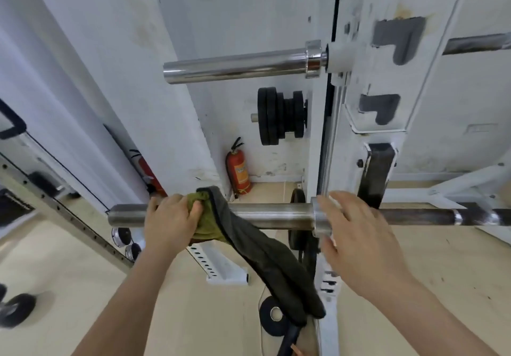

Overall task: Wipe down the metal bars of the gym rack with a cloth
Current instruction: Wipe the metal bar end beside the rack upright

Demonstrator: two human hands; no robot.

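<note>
A steel barbell sleeve (pixel 271 214) runs across the middle of the head view, resting on the white gym rack (pixel 356 112). My left hand (pixel 171 223) grips an olive-green cloth (pixel 265 256) wrapped over the sleeve near its left end; the cloth's long dark tail hangs down to the right. My right hand (pixel 356 242) lies with straight fingers on the sleeve's collar (pixel 320 214), blurred. A second chrome bar (pixel 237 65) sticks out to the left higher up the rack.
Black weight plates (pixel 282 116) hang on a peg by the wall. A red fire extinguisher (pixel 239 169) stands in the corner. More plates (pixel 273 317) lie on the floor below. A perforated rail (pixel 69 217) slants at left.
</note>
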